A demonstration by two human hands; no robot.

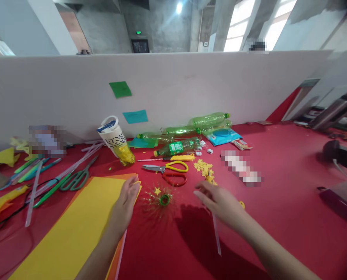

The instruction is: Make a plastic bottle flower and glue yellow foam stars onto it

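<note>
Flanking a glossy, fringed plastic ring on the red table, our left hand is open, our right hand loosely curled, both released.

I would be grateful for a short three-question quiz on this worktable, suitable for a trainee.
1. True or false: the left hand is nearer the yellow paper than the right hand is.
2. Choose: on the white partition, the green note sits (A) above, (B) level with or (C) below the blue note.
3. Fill in: the lone star by the fringed green bottle top is ____ in colour.

Key: 1 true; 2 A; 3 yellow.
</note>
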